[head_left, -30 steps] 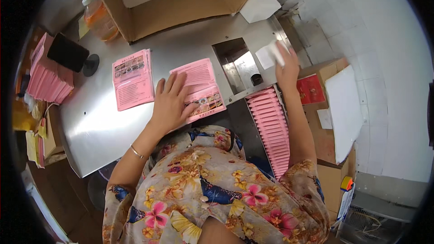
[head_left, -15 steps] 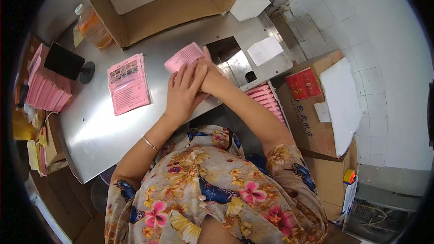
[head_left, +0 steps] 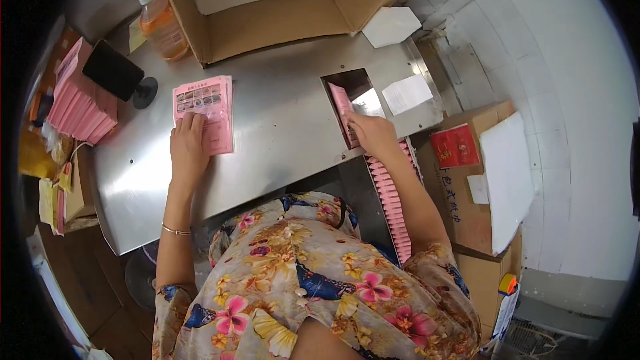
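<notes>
On the metal table's left half lies a stack of pink printed packets (head_left: 217,120) with small pictures on the top one. My left hand (head_left: 189,143) rests on this stack, its fingers laid over the lower part of the top packet. Farther right, my right hand (head_left: 373,135) grips the near end of a folded pink packet (head_left: 340,101). That packet stands at the left side of a dark rectangular opening (head_left: 363,83) in the tabletop. Below the table edge, under my right forearm, a long row of pink packets (head_left: 393,207) fills a narrow tray.
A big open cardboard box (head_left: 273,17) stands at the back, beside a bottle of orange liquid (head_left: 163,27). A black stand (head_left: 113,70) and piled pink packets (head_left: 83,103) are at left. White paper (head_left: 407,95) lies right of the opening; cartons (head_left: 460,193) stand farther right.
My hands were together over a pink packet mid-table. They have parted: the left moved onto the stack, the right carried the folded packet into the opening. The view has shifted slightly.
</notes>
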`<state>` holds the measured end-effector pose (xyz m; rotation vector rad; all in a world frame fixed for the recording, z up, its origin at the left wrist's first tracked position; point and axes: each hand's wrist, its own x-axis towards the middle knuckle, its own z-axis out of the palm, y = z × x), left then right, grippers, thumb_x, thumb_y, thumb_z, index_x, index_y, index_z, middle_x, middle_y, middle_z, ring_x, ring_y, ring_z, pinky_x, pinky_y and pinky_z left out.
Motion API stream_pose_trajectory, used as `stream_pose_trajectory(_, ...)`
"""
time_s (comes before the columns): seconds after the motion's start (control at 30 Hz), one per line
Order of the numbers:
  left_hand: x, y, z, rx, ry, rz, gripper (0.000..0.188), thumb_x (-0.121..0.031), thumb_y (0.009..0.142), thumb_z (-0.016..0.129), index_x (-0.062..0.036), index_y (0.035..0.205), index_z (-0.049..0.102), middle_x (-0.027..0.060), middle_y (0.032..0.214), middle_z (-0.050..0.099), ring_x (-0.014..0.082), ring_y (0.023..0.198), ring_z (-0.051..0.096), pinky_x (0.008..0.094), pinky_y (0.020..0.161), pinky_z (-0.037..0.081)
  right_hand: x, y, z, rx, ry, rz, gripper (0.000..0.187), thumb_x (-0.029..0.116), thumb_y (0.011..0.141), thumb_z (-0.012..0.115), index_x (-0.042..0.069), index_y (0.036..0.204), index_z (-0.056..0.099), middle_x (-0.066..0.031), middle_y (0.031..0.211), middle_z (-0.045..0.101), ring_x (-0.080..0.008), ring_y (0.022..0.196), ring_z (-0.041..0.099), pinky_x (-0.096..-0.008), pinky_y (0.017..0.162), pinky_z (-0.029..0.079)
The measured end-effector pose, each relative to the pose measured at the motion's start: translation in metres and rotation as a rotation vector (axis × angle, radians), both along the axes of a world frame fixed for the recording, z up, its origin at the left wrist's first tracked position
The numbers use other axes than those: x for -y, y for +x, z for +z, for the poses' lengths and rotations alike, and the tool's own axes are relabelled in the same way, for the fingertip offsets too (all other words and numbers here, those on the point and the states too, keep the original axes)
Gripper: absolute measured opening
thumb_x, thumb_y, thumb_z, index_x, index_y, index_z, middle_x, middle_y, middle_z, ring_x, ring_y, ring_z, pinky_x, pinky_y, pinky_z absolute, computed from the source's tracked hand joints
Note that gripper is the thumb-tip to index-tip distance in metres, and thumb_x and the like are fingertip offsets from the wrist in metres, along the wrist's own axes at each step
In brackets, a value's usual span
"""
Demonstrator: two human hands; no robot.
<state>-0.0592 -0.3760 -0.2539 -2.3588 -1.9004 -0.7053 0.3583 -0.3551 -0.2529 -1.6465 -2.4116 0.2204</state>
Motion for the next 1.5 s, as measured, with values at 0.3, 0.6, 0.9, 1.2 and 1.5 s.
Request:
stream_pose_trajectory(0.3, 0.022, 0.103, 0.029, 0.228, 0.077, -0.363, 0.011, -0.004, 0.083, 0.056, -0.0042, 0.094, 0.054, 0.0147, 0.098, 0.058, 0.0346, 0.093, 0.057, 0.0441, 0.083, 0.046, -0.014, 0.061, 0.048, -0.138, 0.474, -0.16, 0.028, 0.015, 0.093, 0.066, 0.004, 0.118, 0.069, -0.0157, 0.1, 0.067, -0.0335, 0.093, 0.065, -0.0388, 0.082, 0.051)
stream_pose_trajectory(0.6, 0.024, 0.111, -0.007, 0.182, -0.014, -0.465, 0.013, -0.005, 0.081, 0.061, -0.0028, 0.091, 0.054, 0.015, 0.085, 0.057, 0.0342, 0.082, 0.06, 0.0444, 0.075, 0.05, -0.016, 0.061, 0.043, -0.196, 0.279, -0.278, 0.026, 0.015, 0.092, 0.066, 0.004, 0.114, 0.073, -0.0117, 0.091, 0.066, -0.0282, 0.084, 0.065, -0.0388, 0.076, 0.05)
stream_pose_trajectory(0.9, 0.022, 0.105, 0.02, 0.288, 0.026, -0.507, 0.011, -0.005, 0.082, 0.058, -0.0044, 0.092, 0.054, 0.0143, 0.086, 0.058, 0.0338, 0.085, 0.061, 0.0451, 0.076, 0.051, -0.04, 0.101, 0.012, -0.316, 0.342, -0.18, 0.037, 0.014, 0.092, 0.063, 0.01, 0.129, 0.065, -0.0156, 0.137, 0.06, -0.0341, 0.126, 0.056, -0.0468, 0.112, 0.035)
stream_pose_trajectory(1.2, 0.032, 0.099, 0.013, 0.128, -0.021, -0.513, 0.037, 0.001, 0.079, 0.058, 0.0009, 0.116, 0.06, 0.0221, 0.128, 0.058, 0.039, 0.119, 0.056, 0.0451, 0.101, 0.046, 0.0, 0.047, 0.05, -0.266, 0.594, -0.165, 0.039, 0.016, 0.094, 0.059, 0.004, 0.131, 0.063, -0.0198, 0.128, 0.065, -0.0389, 0.117, 0.06, -0.0469, 0.106, 0.042)
stream_pose_trajectory(1.5, 0.012, 0.136, 0.0, 0.131, -0.068, -0.509, 0.061, -0.027, 0.082, 0.072, -0.0014, 0.134, 0.053, 0.0202, 0.145, 0.048, 0.0388, 0.135, 0.043, 0.0586, 0.111, 0.031, 0.038, -0.052, -0.009, -0.115, 0.304, 0.479, 0.039, 0.018, 0.085, 0.07, 0.011, 0.124, 0.069, -0.0126, 0.137, 0.061, -0.028, 0.129, 0.057, -0.0577, 0.116, 0.029)
